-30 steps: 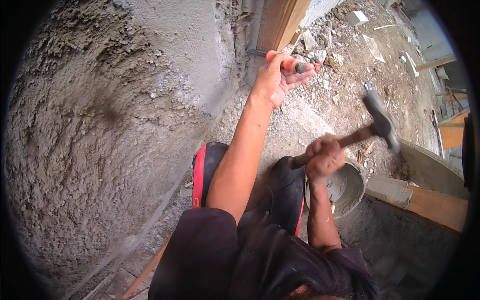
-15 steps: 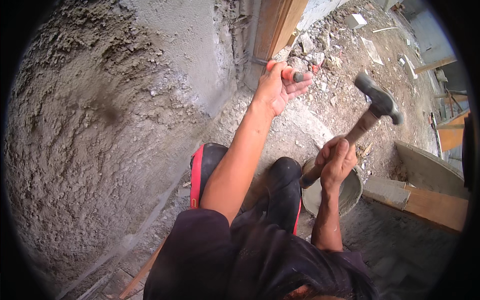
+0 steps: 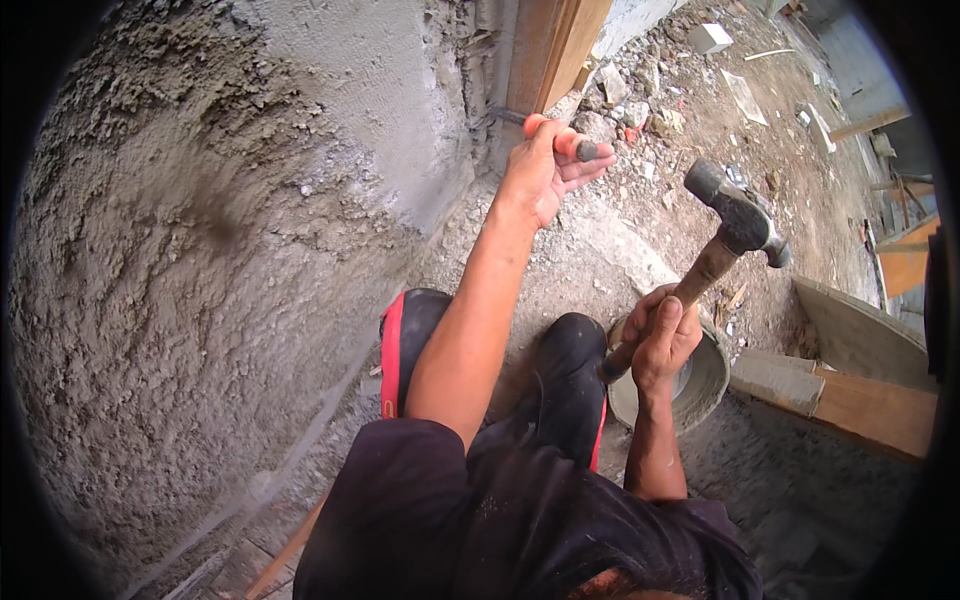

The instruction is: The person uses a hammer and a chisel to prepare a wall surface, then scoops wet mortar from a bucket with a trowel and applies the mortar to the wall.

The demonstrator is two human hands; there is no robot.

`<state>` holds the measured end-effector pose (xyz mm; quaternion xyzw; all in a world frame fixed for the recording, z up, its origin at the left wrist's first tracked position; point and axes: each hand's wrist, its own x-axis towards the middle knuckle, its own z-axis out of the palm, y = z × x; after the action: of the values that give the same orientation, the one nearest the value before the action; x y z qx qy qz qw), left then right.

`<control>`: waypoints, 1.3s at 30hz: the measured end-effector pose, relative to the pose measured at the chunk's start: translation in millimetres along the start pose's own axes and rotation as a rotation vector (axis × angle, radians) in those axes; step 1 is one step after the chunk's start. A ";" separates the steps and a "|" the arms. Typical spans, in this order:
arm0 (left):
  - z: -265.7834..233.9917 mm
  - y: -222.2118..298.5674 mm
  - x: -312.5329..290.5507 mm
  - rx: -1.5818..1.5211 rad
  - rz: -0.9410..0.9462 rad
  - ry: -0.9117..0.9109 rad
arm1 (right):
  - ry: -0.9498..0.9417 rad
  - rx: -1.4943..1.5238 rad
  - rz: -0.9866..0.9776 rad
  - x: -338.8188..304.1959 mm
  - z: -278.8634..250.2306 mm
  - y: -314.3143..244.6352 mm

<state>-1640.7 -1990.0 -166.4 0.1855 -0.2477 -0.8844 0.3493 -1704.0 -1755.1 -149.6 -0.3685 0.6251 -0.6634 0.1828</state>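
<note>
My left hand (image 3: 541, 172) grips a chisel (image 3: 566, 143) by its orange-red handle, thumb and forefinger round it and the other fingers partly stretched. The chisel's metal shank points left to the wall edge beside the wooden post (image 3: 552, 50); its tip is hard to make out there. In my right hand (image 3: 664, 335) is a hammer (image 3: 740, 220) with a dark metal head and a worn wooden handle. The hammer head is raised to the right of the chisel's butt end, apart from it.
A rough cement wall (image 3: 200, 250) fills the left side. Below my right hand stands a round mortar-crusted bucket (image 3: 708, 390). A wooden board (image 3: 870, 412) lies to its right, near a curved grey panel (image 3: 860, 330). Rubble (image 3: 640, 100) covers the ground beyond the post.
The hammer has shifted slightly left and down, its head nearer the chisel. My left hand and the chisel have moved a little to the left.
</note>
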 end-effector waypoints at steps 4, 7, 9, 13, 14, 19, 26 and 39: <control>5.5 1.3 0.1 -0.004 0.024 0.000 | 0.015 0.011 -0.054 1.4 5.2 -5.2; 3.5 8.8 2.2 -0.030 0.038 -0.051 | -0.001 0.004 -0.038 6.9 12.6 -4.2; 6.9 11.8 4.9 -0.083 0.050 -0.070 | 0.015 0.053 -0.117 6.5 19.2 -3.6; 11.6 19.4 10.7 -0.154 0.060 -0.078 | 0.001 -0.033 -0.279 21.7 31.6 26.1; 8.9 18.8 12.6 -0.164 0.066 -0.077 | -0.081 -0.310 -0.066 30.5 31.6 25.3; 10.8 16.9 15.1 -0.194 0.040 0.040 | -0.019 -0.113 -0.030 21.4 20.8 5.5; -9.9 -0.9 27.1 -0.105 0.024 -0.004 | -0.107 -0.201 0.293 57.7 36.4 5.1; 3.2 12.0 20.5 -0.159 0.020 0.103 | -0.145 -0.122 0.307 55.2 33.1 0.1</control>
<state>-1650.0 -2011.2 -160.2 0.2001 -0.1605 -0.8870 0.3840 -1716.8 -1817.0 -137.1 -0.3260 0.6983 -0.5601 0.3039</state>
